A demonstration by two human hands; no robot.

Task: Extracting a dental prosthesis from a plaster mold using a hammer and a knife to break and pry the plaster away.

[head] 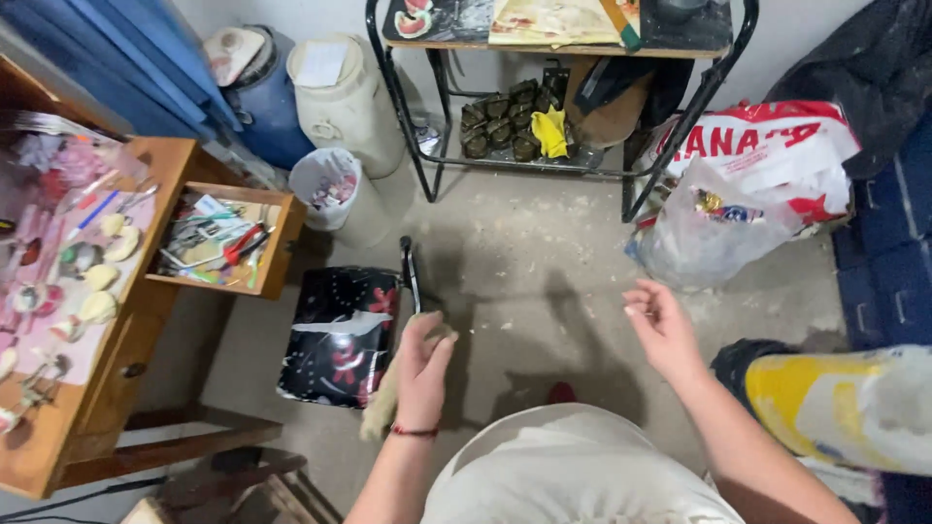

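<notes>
My left hand is closed around a pale fuzzy stick-like object, whose lower end hangs past my wrist. A red thread bracelet circles that wrist. The hand hovers beside a black stool seat with a red flower print and its black metal frame. My right hand is raised to the right with its fingers loosely apart and nothing in it. Both hands are over the concrete floor.
A wooden desk on the left has an open drawer of tools and small craft pieces on top. A white bin, two large drums, a black metal shelf and plastic bags line the back.
</notes>
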